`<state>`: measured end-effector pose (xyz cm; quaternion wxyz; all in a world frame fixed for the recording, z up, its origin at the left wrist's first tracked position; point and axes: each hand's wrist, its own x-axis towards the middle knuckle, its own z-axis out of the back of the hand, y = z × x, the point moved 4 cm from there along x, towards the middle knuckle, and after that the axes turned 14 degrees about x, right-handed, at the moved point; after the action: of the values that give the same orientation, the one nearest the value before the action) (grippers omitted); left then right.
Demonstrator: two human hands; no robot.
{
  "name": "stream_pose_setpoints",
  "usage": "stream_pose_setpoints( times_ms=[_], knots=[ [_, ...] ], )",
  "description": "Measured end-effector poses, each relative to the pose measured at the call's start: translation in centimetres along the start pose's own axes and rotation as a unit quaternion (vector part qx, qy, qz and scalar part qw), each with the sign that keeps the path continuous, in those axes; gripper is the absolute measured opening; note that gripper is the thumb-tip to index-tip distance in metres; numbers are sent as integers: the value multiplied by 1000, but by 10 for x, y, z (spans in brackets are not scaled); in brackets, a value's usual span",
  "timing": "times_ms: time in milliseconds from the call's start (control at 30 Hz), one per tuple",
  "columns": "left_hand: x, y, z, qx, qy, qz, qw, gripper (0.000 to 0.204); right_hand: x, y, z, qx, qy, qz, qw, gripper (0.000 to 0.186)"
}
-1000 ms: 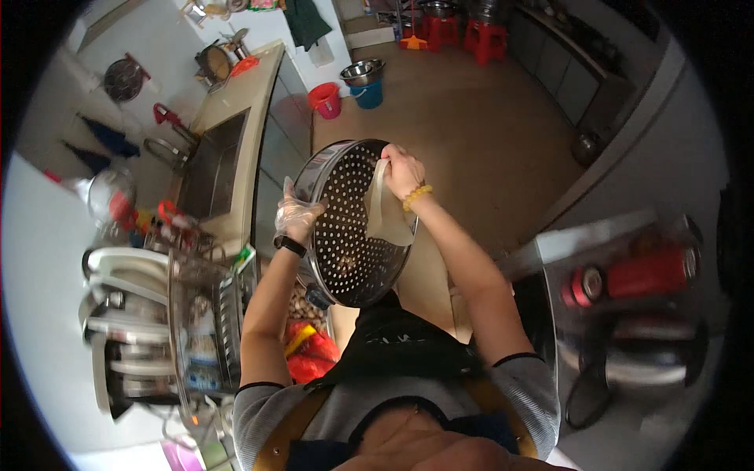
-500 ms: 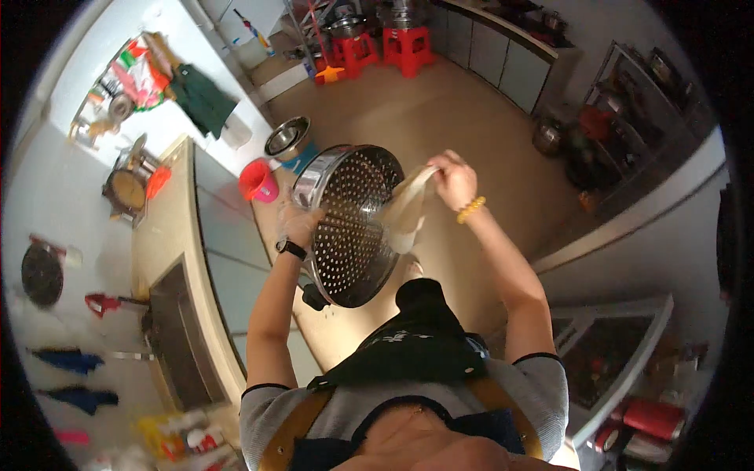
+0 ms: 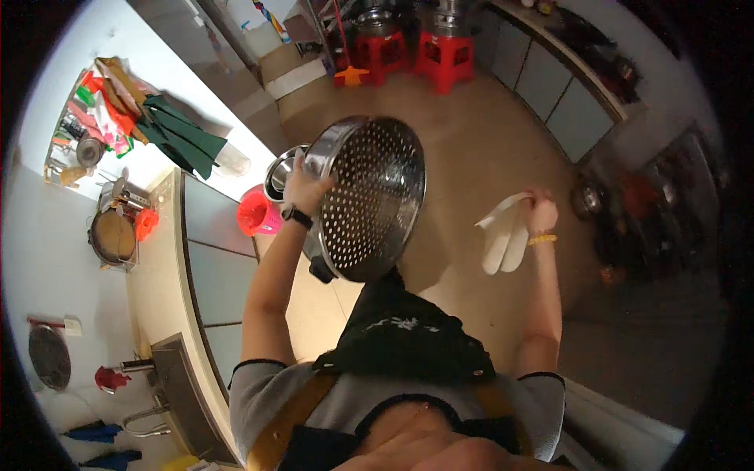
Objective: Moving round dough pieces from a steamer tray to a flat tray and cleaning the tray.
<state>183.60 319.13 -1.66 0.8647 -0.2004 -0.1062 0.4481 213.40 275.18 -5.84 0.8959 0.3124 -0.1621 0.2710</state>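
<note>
Left hand (image 3: 305, 190) curled on a tilted steamer (image 3: 371, 208); right hand (image 3: 542, 213) closed on a cloth (image 3: 506, 242). Apparent step: holding them apart; the next move calls for steady support.

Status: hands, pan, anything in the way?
Left hand gripping tilted perforated steel pan by its rim. Right hand pinching pale sheet, apart from pan. Pink bucket in background, nothing visibly blocking.
</note>
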Motion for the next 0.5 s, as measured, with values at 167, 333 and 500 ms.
stream_pose_setpoints(
  times_ms=[167, 333, 500],
  knots=[
    [172, -30, -42, 11, 14, 1, 1000, 105, 76, -95, -74, -63, 2, -98, 993, 21],
    [350, -68, -81, 87, -30, -50, 995, 102, 97, -153, -126, -104, -3, -155, 982, 19],
    [520, -140, -124, 152, 23, -79, 985, 94, 157, -199, -135, -193, 25, -292, 936, 17]
  ],
)
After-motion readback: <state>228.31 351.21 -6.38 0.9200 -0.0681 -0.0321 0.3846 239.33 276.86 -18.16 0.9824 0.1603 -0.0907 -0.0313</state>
